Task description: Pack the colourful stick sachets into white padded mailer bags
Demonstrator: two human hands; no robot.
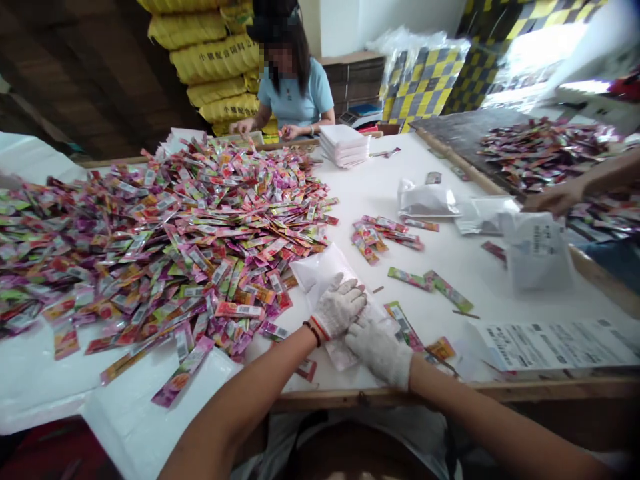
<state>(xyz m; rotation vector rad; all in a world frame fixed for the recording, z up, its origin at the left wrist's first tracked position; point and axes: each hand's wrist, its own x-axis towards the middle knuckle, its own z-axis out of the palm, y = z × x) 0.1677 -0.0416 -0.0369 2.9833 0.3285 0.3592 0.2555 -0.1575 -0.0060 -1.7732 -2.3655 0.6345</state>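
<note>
A white pouch (316, 270) lies flat near the front edge of the table. My left hand (340, 308), in a white knit glove, rests palm down on it with the fingers stretched out. Also gloved, my right hand (381, 353) presses on the pouch's lower right part, its fingers laid flat beside the left hand. Both hands cover the middle of the pouch, and what it contains is hidden. Close to the right hand are a green and purple sachet (404, 325) and an orange sachet (440, 349).
A big heap of colourful sachets (165, 233) fills the left side. Stacked white pouches (345, 145) stand at the back, near a seated person (295, 93). At right are filled pouches (429, 199), a label sheet (560, 343), another person's hand (555, 199) and a second sachet pile (545, 150).
</note>
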